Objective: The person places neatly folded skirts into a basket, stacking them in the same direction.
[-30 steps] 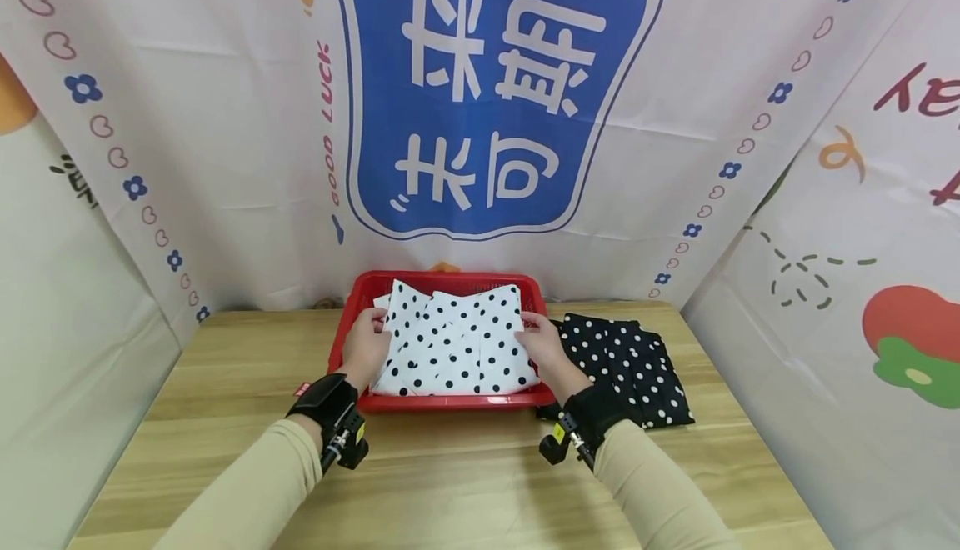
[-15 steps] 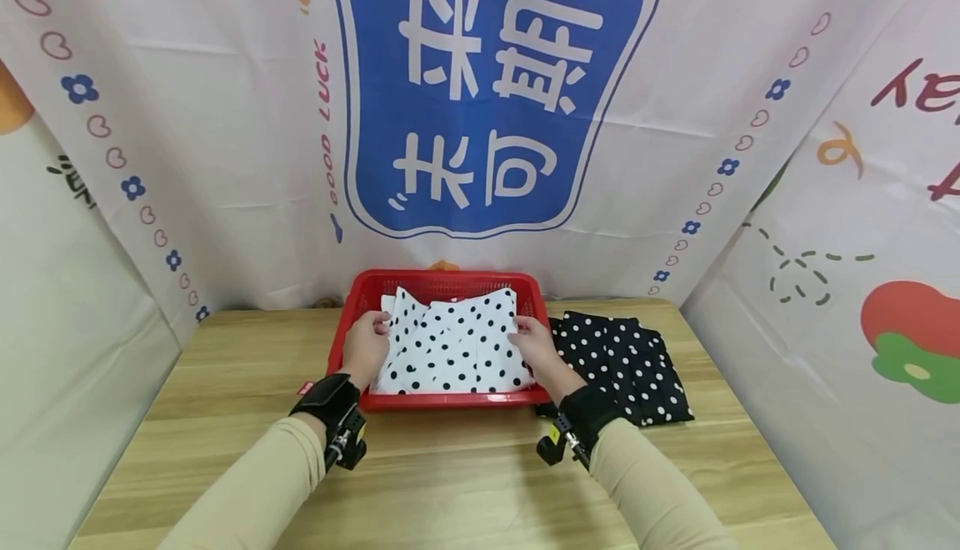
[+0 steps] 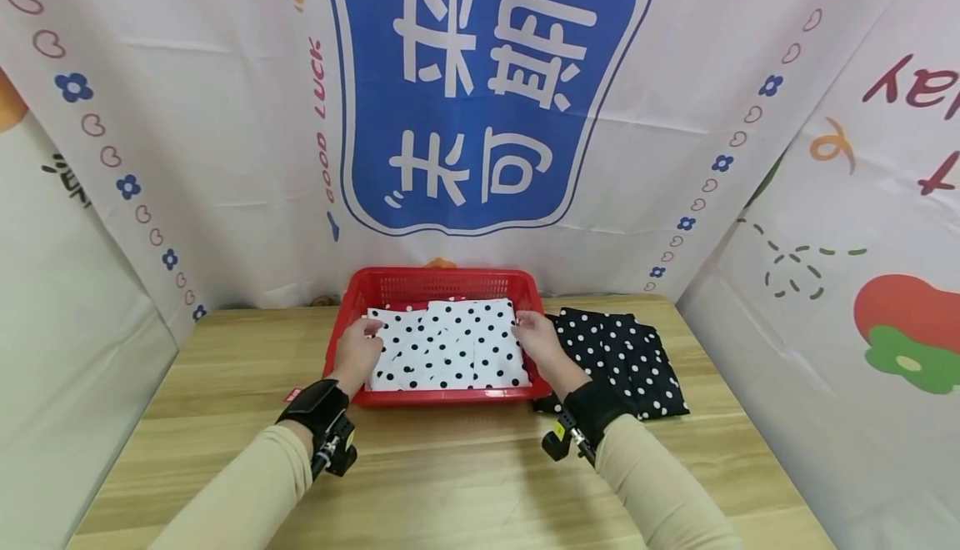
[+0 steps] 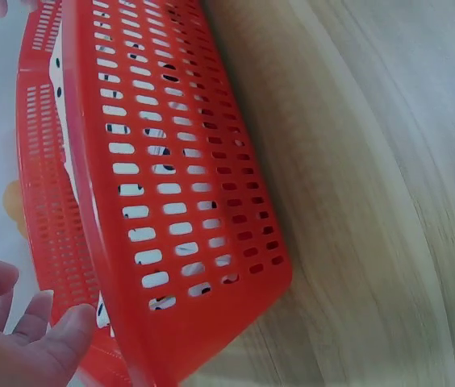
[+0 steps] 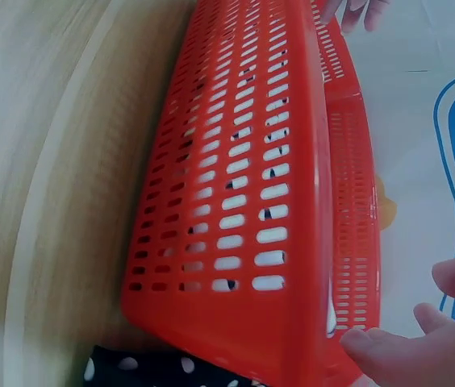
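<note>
White cotton-like cloth with black dots [image 3: 446,350], folded into a rough rectangle, lies inside a red plastic basket [image 3: 442,397] with slotted walls. We see its white showing through the slots in both wrist views. Left hand [image 3: 356,357] is at the basket's left side, near the cloth's left edge; fingers loose and spread, gripping nothing. Right hand [image 3: 542,346] is at the opposite side, near the cloth's right edge; fingers parted, likewise released. We cannot tell whether any fingertip brushes the cloth. Just right of the basket we note a folded black cloth with white dots [image 3: 622,362], flat on the pale wood-grain tabletop [image 3: 450,483]. Each wrist wears a black strap [image 3: 315,407]; the sleeves [image 3: 232,492] are beige. Behind, we record a white printed hanging [image 3: 247,142] bearing a large blue panel [image 3: 450,208] with white characters.
</note>
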`<state>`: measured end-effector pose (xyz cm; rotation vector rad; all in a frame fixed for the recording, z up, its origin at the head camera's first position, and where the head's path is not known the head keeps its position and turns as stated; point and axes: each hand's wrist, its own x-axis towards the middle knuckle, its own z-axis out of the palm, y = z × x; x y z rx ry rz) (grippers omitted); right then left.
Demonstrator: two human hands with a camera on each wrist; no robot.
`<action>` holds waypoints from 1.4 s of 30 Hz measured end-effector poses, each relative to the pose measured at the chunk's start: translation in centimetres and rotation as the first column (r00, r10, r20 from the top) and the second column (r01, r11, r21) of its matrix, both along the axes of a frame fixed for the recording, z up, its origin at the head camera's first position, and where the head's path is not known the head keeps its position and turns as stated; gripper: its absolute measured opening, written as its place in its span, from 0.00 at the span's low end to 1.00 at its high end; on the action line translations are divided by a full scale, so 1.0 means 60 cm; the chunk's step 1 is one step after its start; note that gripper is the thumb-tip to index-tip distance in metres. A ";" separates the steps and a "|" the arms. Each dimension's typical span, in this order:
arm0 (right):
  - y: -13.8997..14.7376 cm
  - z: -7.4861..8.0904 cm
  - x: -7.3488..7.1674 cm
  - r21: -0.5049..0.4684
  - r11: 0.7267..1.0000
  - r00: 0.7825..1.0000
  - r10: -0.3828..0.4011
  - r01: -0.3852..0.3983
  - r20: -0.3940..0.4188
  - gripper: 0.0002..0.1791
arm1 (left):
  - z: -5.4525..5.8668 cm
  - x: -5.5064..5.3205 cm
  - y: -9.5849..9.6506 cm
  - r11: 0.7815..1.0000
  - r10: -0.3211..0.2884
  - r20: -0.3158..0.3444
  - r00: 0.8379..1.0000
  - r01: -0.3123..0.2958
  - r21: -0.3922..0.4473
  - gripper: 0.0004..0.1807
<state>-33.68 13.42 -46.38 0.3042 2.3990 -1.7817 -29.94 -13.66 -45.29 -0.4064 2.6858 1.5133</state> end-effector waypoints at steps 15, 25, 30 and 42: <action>0.023 0.027 0.022 0.038 0.996 0.996 0.078 -0.076 -0.053 0.22 | 0.009 0.032 -0.008 0.987 -0.148 -0.021 0.989 0.146 -0.069 0.25; 0.031 0.039 0.043 0.119 0.980 0.980 0.173 -0.161 -0.099 0.24 | 0.023 0.062 -0.003 0.965 -0.232 -0.066 0.971 0.221 -0.140 0.25; 0.034 0.039 0.049 0.160 0.971 0.973 0.198 -0.179 -0.117 0.24 | 0.022 0.067 -0.003 0.960 -0.241 -0.065 0.968 0.228 -0.160 0.25; 0.062 0.034 0.060 0.214 0.959 0.969 0.213 -0.184 -0.126 0.23 | 0.023 0.080 -0.005 0.952 -0.263 -0.063 0.963 0.249 -0.178 0.24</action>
